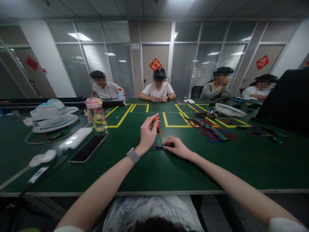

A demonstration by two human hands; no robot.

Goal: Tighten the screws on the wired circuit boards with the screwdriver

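Observation:
My left hand [148, 130] grips the orange and black handle of a screwdriver [158, 126], fingers closed around its upper end. The shaft slants down to a small green circuit board [159, 146] on the table, with red and blue wires at its left side. Low on the table, my right hand [176, 146] pinches the board's right end close to the screwdriver's tip. Whether the tip sits in a screw is too small to tell. Off to the right lies a row of similar circuit boards [212, 129] with red and blue wires.
On the green table [145, 174] to my left are a phone [88, 148], a white power bank [75, 138], a pink-lidded bottle [96, 114] and white fans [54, 117]. A fan cover [230, 110] and a black screen [287, 103] stand right. Several people sit opposite.

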